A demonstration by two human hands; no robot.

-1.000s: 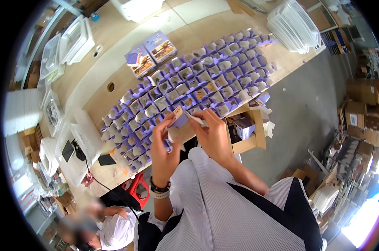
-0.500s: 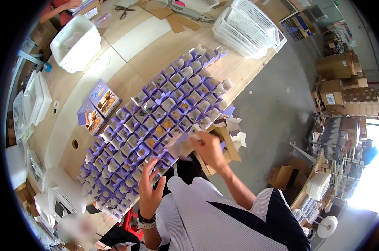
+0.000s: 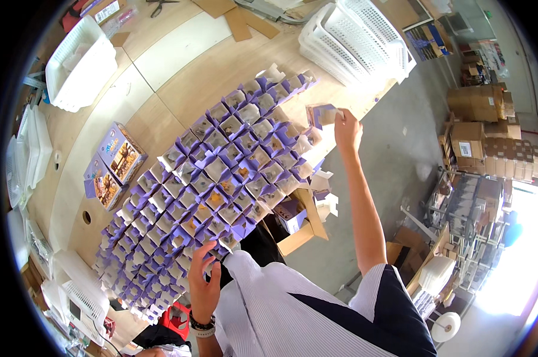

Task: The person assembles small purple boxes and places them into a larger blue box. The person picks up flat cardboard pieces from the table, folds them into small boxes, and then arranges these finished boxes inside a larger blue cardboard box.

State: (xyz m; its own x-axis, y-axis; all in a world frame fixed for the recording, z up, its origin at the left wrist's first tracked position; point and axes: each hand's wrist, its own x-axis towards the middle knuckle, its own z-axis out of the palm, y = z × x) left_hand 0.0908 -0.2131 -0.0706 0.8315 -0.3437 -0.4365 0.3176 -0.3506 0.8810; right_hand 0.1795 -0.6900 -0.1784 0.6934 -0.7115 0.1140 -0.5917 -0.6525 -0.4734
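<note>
Many small open-topped purple boxes (image 3: 249, 112) stand in tight slanting rows on the table, their flaps up. In some, orange or clear contents show. My right hand (image 3: 348, 134) is closed on another such small purple box (image 3: 322, 115), held near the far right end of the rows by the table edge. My left hand (image 3: 204, 287) is at the near edge of the rows, fingers spread and apart, holding nothing; its fingertips are close to the nearest boxes, and I cannot tell whether they touch.
An open carton (image 3: 307, 225) with purple boxes inside sits below the table's edge. White perforated baskets (image 3: 352, 44) are stacked at the far right corner. Two printed purple boxes (image 3: 121, 156) lie left of the rows, and a white tub (image 3: 79, 65) stands farther back.
My right hand has swung away from the near edge of the rows, up and right to their far end, carrying the small box. My left hand has shifted slightly left and down.
</note>
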